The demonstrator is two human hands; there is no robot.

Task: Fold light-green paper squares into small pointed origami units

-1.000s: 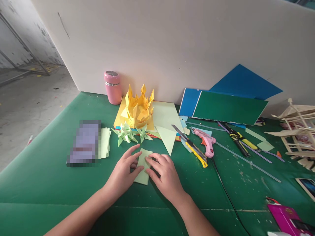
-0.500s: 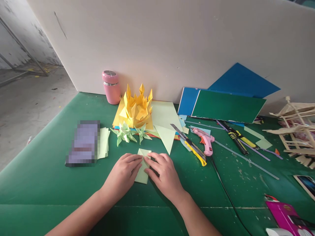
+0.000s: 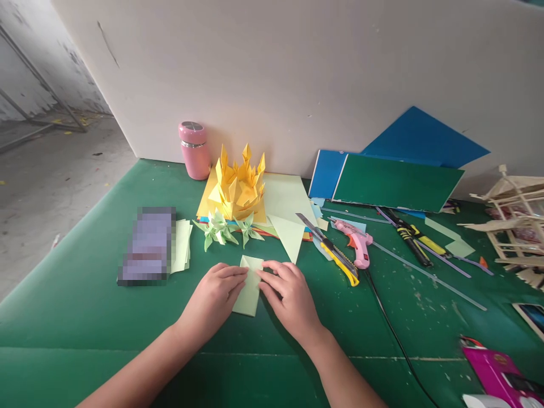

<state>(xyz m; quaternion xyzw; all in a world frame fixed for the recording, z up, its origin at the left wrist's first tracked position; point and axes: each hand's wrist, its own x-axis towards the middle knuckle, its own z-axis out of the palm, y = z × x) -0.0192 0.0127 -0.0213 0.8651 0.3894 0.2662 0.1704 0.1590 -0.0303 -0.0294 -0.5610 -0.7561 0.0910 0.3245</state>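
A narrow folded piece of pale green paper [image 3: 249, 294] lies on the green table between my hands. The fingers of my left hand [image 3: 216, 292] are close together and press on its left edge. My right hand [image 3: 291, 294] has its fingertips on the paper's right edge, thumb a little apart from the fingers. Just beyond are light green folded paper flowers [image 3: 216, 229]. A yellow folded-paper crown shape [image 3: 240, 190] stands on stacked coloured sheets behind them.
Left of my hands are a pixelated dark phone-like object [image 3: 148, 246] and paper slips [image 3: 181, 246]. To the right lie a yellow cutter [image 3: 340, 262], a pink glue gun [image 3: 360, 246] with its cord, and pliers [image 3: 414, 243]. A pink flask [image 3: 195, 153] stands near the wall.
My right hand has shifted slightly right, its thumb now nearer the paper's right edge. More of the paper's middle shows. The whole view has moved a little.
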